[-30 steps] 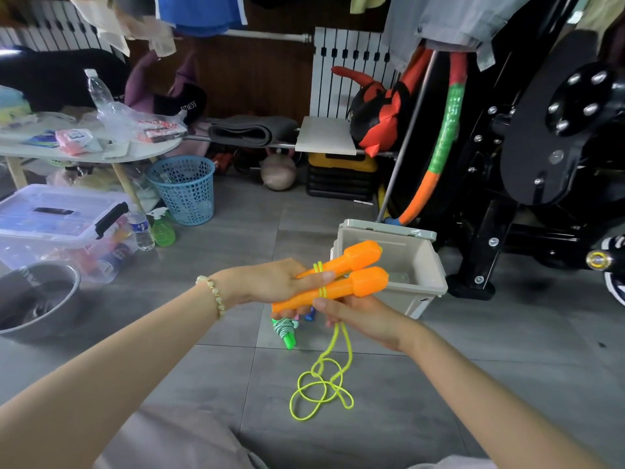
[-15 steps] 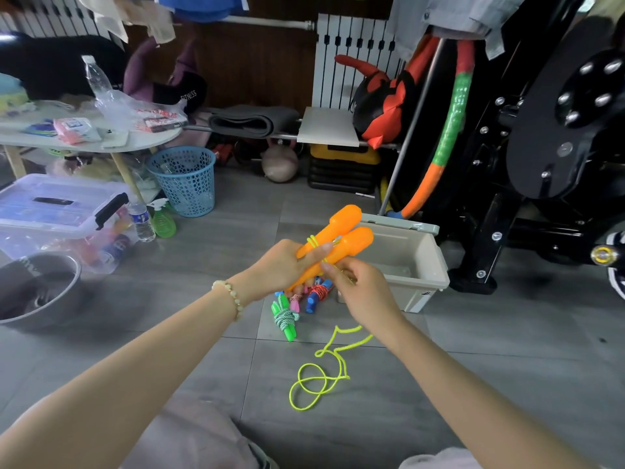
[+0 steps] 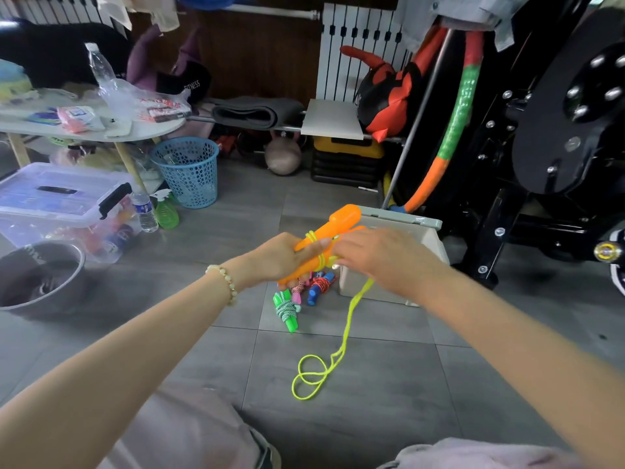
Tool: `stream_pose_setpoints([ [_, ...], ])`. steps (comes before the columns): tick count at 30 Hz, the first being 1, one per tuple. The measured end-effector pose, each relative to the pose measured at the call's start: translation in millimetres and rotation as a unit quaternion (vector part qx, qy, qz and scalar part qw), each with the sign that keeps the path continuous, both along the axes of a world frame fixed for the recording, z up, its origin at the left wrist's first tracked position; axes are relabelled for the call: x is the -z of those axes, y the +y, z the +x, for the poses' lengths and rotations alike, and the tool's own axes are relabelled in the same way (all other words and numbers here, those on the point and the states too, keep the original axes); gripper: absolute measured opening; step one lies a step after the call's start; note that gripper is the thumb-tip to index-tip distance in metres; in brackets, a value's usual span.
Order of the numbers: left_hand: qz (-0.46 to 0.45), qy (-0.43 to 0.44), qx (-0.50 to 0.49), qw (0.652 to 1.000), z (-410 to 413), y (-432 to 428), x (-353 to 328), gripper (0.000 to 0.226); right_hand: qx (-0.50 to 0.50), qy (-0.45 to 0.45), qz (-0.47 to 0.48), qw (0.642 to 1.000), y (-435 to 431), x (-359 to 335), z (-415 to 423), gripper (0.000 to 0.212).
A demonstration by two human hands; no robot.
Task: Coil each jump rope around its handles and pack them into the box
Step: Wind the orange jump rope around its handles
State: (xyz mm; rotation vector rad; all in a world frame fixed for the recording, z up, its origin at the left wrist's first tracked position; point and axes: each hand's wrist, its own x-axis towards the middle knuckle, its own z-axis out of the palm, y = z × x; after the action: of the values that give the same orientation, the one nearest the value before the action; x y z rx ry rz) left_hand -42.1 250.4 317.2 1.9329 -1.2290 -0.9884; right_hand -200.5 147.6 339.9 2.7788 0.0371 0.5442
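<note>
Illumination is recorded as soft, even and moderately bright; no lamp is seen. The white counter [image 3: 148, 128] is slightly washed out at the left. A diffuse shadow is noted on the grey floor [image 3: 389, 384] below the metal bowl [image 3: 40, 275]. Motion blur is observed on the right hand [image 3: 378, 262]. Barrel distortion is evident at the edges, where the forearms are stretched. Detail is lost in the black machine [image 3: 541, 130]; small glints are seen on its bolts.

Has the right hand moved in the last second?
Yes. The right hand, holding the cord, rose from below the box to in front of its wall.
</note>
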Motion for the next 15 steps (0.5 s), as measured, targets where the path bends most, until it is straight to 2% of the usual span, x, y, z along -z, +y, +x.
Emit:
stream_pose_setpoints([
  [1, 0.008, 0.001, 0.017, 1.000, 0.3, 0.6, -3.2, 0.058, -0.030, 0.006, 0.006, 1.000, -2.0, -8.4, -1.0, 0.017],
  [3, 0.022, 0.001, 0.047, 0.999, 1.6, 3.0, -10.4, 0.058, -0.058, 0.031, 0.058, 0.996, -4.9, -24.0, -1.3, 0.026],
  [5, 0.031, 0.027, 0.068, 0.997, 4.3, 6.3, -15.8, 0.057, -0.026, 0.056, 0.153, 0.986, -4.7, -36.4, -1.3, 0.033],
  [8, 0.025, 0.054, 0.078, 0.995, 7.1, 10.9, -19.7, 0.052, 0.041, 0.063, 0.277, 0.958, -9.2, -42.3, -1.8, 0.020],
  [11, 0.030, 0.025, 0.107, 0.993, 4.9, 13.3, -20.6, 0.052, 0.041, 0.084, 0.301, 0.949, -6.3, -39.6, 2.7, 0.020],
  [15, 0.026, -0.001, 0.145, 0.989, 2.7, 17.5, -23.7, 0.052, 0.098, 0.130, 0.322, 0.932, -2.1, -38.9, 6.9, 0.024],
])
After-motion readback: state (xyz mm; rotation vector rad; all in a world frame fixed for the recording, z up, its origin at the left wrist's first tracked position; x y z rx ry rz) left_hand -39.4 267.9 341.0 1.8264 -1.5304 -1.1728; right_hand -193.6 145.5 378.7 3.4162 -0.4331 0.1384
